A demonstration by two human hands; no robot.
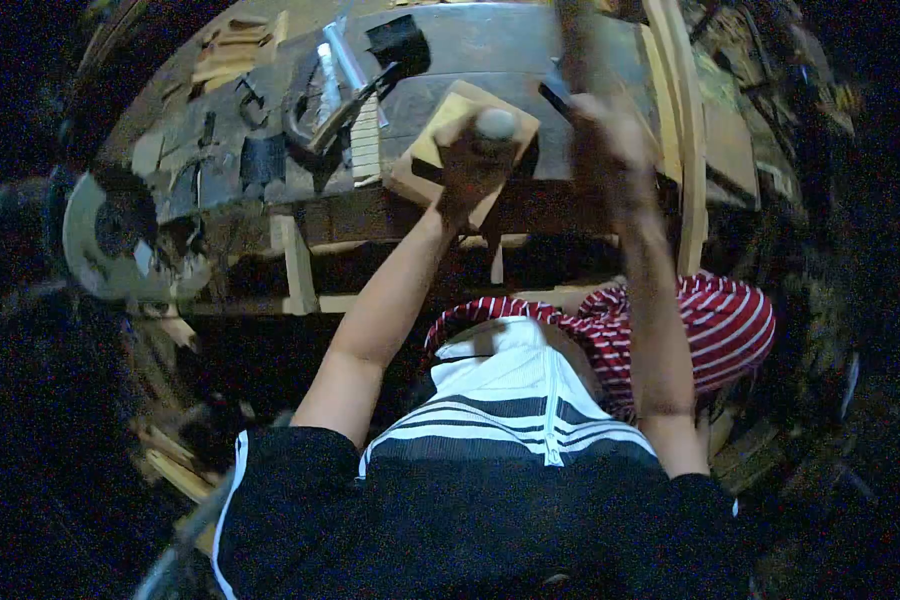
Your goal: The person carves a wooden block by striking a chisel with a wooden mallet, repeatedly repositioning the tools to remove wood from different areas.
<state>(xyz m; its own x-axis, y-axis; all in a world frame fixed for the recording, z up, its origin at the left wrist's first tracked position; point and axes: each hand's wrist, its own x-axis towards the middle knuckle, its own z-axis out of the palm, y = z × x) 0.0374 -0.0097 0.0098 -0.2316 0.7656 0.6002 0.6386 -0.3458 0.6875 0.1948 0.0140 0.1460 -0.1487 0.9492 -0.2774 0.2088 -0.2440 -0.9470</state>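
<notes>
My left hand (473,165) is closed around an upright tool with a round, pale handle end (496,124) facing up. The tool's lower part is hidden by the hand. Beneath it, a squared wooden block (460,103) lies at an angle at the bench's front edge. To the right, my right hand (615,150) is raised and smeared by motion, its fingers wrapped round a tool. A blurred brown, bar-like part of that tool (577,45) extends upward from the fist. Just left of the fist shows a dark blue-black piece (555,92).
The dark workbench (480,45) carries a black box-like object (398,45), a pale ruled strip (366,140), a clear tube (344,55) and several metal tools on the left. Long wooden boards (685,120) stand at right. A round disc (95,235) is at far left.
</notes>
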